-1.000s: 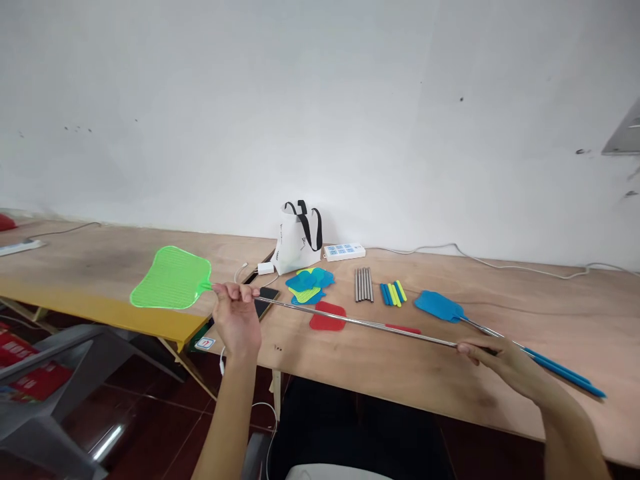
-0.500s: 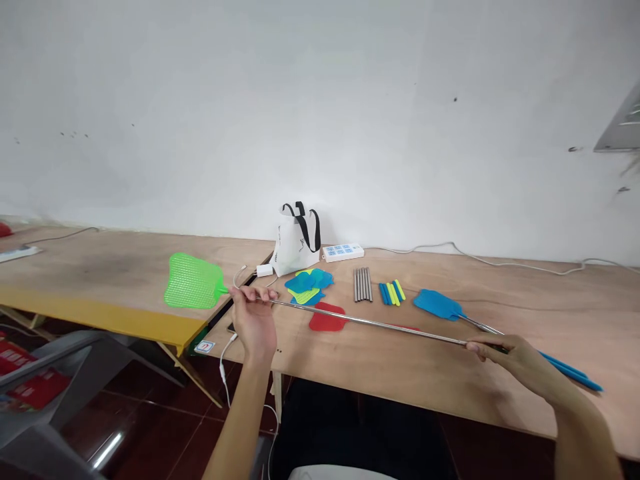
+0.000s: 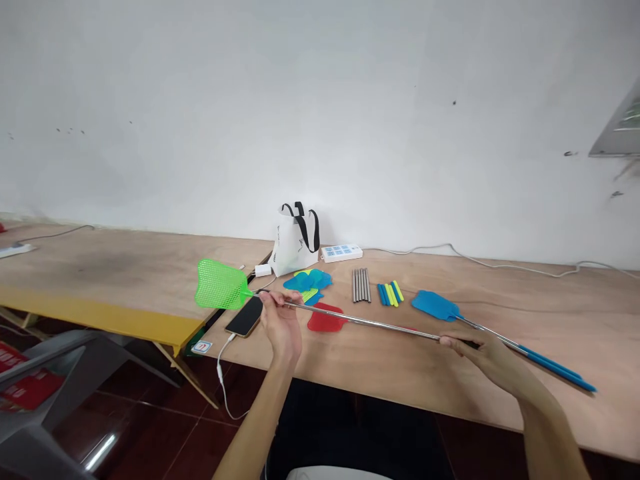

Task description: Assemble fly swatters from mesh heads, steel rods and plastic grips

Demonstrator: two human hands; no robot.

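Note:
Stretched between my hands above the table is a fly swatter with a green mesh head (image 3: 221, 285) and a thin metal rod (image 3: 370, 323). My left hand (image 3: 283, 323) pinches the rod close to the head. The other end is in my right hand (image 3: 473, 350), whose fingers cover most of the grip. Behind the rod lie a red swatter head (image 3: 325, 318) and a pile of blue and yellow swatter heads (image 3: 309, 280). Blue swatters with metal rods and blue handles (image 3: 555, 367) rest on the right, one blue head (image 3: 437, 305) showing.
Several metal tubes (image 3: 361, 285) and blue and yellow grips (image 3: 390, 293) lie in rows. A white bag (image 3: 295, 243) and a power strip (image 3: 342, 253) stand near the wall. A phone (image 3: 245, 317) charges at the table's left edge. A cable (image 3: 500, 265) runs along the back.
Both hands have come closer together, the shorter span of rod between them showing. The green head has moved right, and the phone behind my left hand is now uncovered.

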